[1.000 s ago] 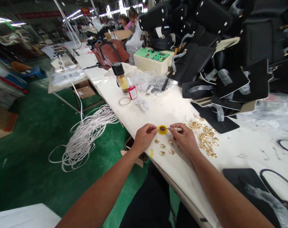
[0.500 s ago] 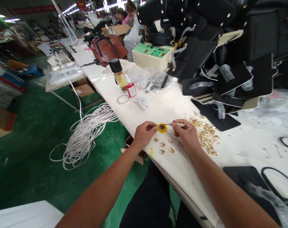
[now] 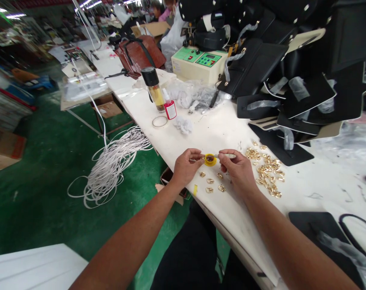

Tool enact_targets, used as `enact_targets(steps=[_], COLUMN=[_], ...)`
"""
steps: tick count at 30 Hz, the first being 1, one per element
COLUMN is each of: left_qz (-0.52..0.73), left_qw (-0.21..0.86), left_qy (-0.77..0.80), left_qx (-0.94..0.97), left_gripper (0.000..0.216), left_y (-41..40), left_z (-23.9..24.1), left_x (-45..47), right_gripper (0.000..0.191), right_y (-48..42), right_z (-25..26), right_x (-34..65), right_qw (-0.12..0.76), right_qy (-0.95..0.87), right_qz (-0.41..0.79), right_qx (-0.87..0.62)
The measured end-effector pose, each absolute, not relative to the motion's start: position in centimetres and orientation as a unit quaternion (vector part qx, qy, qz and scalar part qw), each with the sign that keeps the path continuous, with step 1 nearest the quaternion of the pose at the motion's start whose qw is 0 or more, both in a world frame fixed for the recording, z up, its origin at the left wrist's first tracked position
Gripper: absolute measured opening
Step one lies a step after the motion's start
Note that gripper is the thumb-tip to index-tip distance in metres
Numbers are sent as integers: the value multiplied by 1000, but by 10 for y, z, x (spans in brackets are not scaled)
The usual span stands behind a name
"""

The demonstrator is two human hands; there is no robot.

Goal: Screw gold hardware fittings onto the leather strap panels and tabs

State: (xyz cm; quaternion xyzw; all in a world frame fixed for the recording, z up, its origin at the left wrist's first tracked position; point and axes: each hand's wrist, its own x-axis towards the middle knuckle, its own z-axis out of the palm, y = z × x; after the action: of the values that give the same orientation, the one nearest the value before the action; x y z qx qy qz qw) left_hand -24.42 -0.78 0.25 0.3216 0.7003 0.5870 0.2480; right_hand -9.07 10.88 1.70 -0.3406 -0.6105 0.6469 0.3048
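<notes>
My left hand [image 3: 185, 168] is pinching a gold clasp [image 3: 203, 158] at its fingertips [image 3: 199, 162], beside the yellow dish [image 3: 210, 164]; my right hand [image 3: 237, 166] is gripping a slim tool [image 3: 230, 156], its tip reaching over the dish. 5 loose clasps [image 3: 210, 181] are lying nearer me.

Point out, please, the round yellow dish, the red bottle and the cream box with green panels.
Round yellow dish [image 3: 210, 164], head view: front rim.
Red bottle [image 3: 170, 110], head view: white label.
Cream box with green panels [image 3: 193, 71], head view: front wall.
</notes>
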Motion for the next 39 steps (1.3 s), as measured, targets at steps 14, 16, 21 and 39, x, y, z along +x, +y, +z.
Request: enact_targets(steps=[14,16,21,39], left_qz=[580,577,578,591], left_qw=[253,249,250,242], left_qy=[695,700,700,703], left_qx=[341,340,337,312], left_gripper=[39,41,42,38], left_y=[-10,-10,-10,-11], left_z=[2,2,0,-2], left_x=[-243,-243,-243,-241], right_gripper=[42,43,44,39], right_y=[100,100,100,105], right_z=[25,25,25,30], right_x=[-94,-94,-94,-82], right_qw=[283,282,278,297], right_qy=[-646,-647,-647,-666], right_qz=[625,623,622,584], right_qx=[-334,-337,-344,-356])
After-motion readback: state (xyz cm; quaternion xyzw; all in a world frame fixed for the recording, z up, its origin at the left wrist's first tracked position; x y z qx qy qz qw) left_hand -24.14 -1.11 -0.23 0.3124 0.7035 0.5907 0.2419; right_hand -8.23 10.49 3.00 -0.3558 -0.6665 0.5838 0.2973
